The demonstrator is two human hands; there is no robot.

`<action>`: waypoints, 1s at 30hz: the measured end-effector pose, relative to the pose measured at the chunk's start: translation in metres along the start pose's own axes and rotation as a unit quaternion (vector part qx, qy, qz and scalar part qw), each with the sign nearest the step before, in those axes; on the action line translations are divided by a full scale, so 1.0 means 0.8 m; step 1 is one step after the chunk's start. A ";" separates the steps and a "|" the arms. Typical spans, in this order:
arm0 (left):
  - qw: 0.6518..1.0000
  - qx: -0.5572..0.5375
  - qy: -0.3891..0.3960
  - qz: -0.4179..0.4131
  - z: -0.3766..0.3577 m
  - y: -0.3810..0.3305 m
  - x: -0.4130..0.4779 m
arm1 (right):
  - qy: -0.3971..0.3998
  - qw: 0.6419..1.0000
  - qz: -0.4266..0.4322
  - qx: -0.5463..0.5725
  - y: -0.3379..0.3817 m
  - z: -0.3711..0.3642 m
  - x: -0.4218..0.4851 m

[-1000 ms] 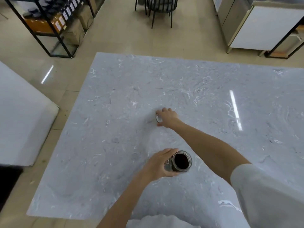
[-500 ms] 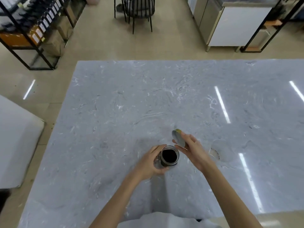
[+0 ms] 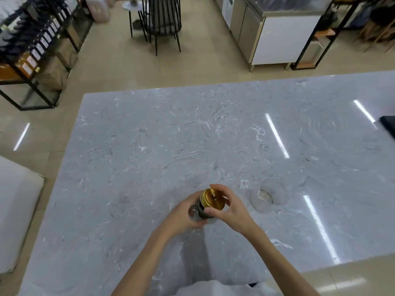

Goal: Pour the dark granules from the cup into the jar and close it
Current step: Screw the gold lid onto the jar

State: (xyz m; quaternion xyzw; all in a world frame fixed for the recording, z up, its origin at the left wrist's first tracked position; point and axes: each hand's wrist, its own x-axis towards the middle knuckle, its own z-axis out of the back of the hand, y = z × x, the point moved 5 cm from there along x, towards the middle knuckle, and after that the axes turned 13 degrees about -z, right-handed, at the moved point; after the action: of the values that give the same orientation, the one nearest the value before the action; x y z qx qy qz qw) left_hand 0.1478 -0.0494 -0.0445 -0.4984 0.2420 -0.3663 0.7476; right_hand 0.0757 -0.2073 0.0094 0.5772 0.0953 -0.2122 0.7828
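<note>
A small glass jar (image 3: 195, 212) with dark granules inside stands on the grey marble table (image 3: 149, 146), near its front edge. My left hand (image 3: 181, 216) wraps the jar's body from the left. A gold lid (image 3: 213, 198) sits on the jar's mouth, and my right hand (image 3: 230, 208) grips that lid from the right with fingers curled round its rim. A clear empty cup (image 3: 268, 196) rests on the table just right of my hands.
A dark flat object (image 3: 388, 127) pokes in at the table's right edge. Beyond the table are a black wire chair (image 3: 162, 20), a steel cabinet (image 3: 275, 35) and black shelving (image 3: 36, 52). A white surface (image 3: 15, 210) lies at left.
My right hand picked the lid up from the table farther out, brought it back and set it gold side up on the jar's mouth. My left hand kept hold of the jar.
</note>
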 end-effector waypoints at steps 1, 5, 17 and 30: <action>1.000 -0.001 -0.003 0.000 0.000 0.001 0.000 | -0.006 0.999 0.009 -0.038 0.003 0.000 -0.001; 1.000 0.007 -0.002 -0.004 0.000 0.001 -0.003 | -0.013 0.986 0.065 -0.151 0.015 -0.008 -0.003; 1.000 0.016 0.001 0.005 0.003 0.000 -0.002 | 0.015 0.969 0.108 -0.221 0.024 -0.004 0.004; 1.000 0.011 0.011 0.001 0.001 0.001 -0.002 | 0.029 0.973 0.110 -0.199 0.013 -0.006 -0.002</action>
State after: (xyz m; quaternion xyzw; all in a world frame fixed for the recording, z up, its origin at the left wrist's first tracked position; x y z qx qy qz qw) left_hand 0.1475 -0.0472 -0.0453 -0.4863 0.2466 -0.3732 0.7506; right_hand 0.0794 -0.2000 0.0179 0.4228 0.0943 -0.0845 0.8973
